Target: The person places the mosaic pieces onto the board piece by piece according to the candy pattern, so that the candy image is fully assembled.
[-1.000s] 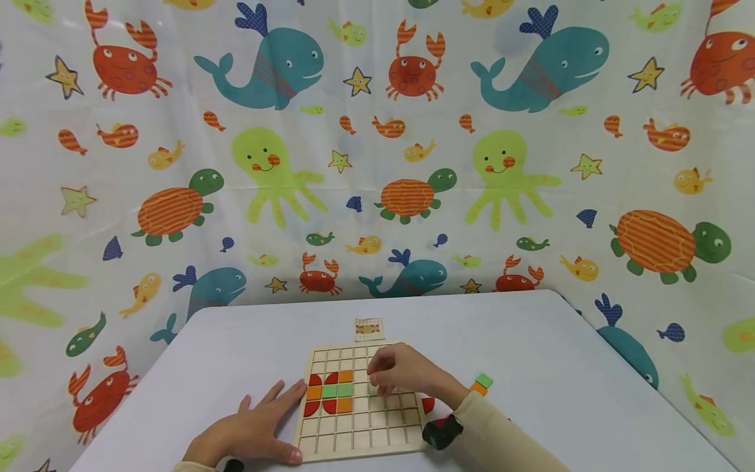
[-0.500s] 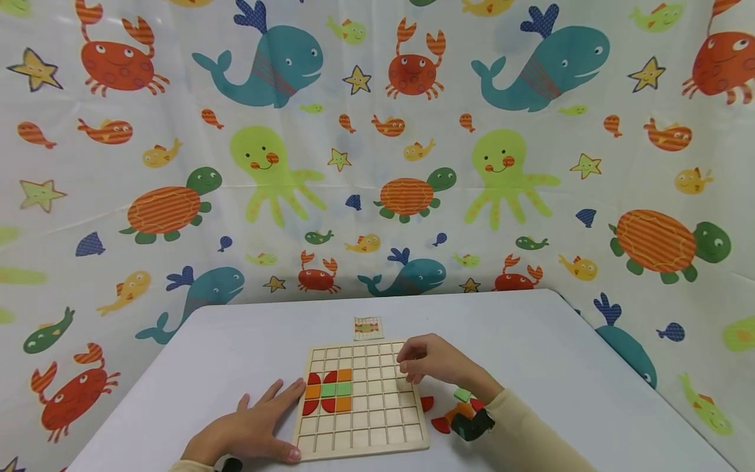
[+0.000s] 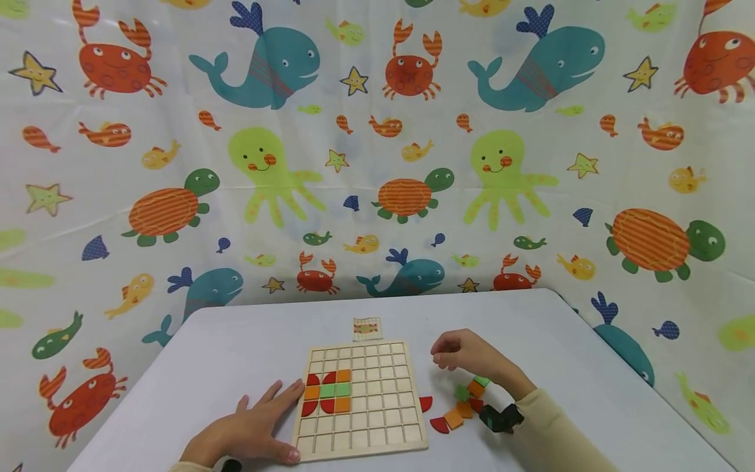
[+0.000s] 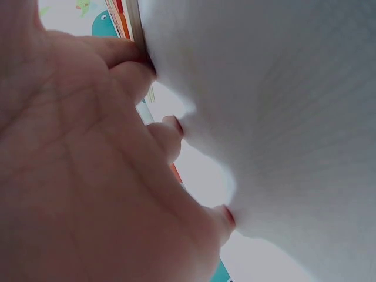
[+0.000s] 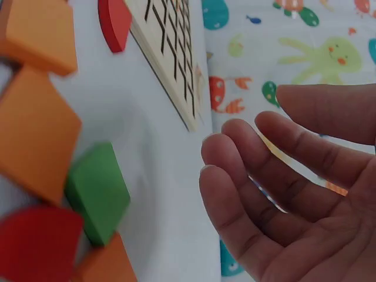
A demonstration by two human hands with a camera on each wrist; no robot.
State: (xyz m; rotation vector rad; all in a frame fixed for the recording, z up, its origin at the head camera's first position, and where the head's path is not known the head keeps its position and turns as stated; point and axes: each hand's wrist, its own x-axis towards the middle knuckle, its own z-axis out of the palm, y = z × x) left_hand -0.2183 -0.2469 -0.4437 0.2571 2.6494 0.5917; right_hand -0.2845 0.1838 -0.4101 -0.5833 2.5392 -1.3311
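A wooden grid board [image 3: 383,419] lies on the table, its left columns filled with red quarter-round, orange square and green square tiles [image 3: 328,391]. My left hand [image 3: 250,426] rests with spread fingers on the table, touching the board's left edge. Off the board's right side, my right hand [image 3: 472,354] hovers above the table. In the right wrist view its fingers [image 5: 288,176] are loosely bent and hold nothing. Beneath and beside that hand lie loose tiles: a green one [image 5: 100,191], orange squares [image 5: 35,132] and red quarter-rounds [image 3: 439,425]. The wrist strap hides part of this pile.
A small pattern card [image 3: 367,329] lies just beyond the board's far edge. One red tile [image 3: 426,404] touches or nearly touches the board's right edge. Behind the white table [image 3: 253,341] hangs a curtain [image 3: 354,157] printed with sea animals.
My right hand has moved right, from over the middle of the board to beyond its right edge, uncovering more loose tiles. The left hand stays in place. Tiles on the board look the same.
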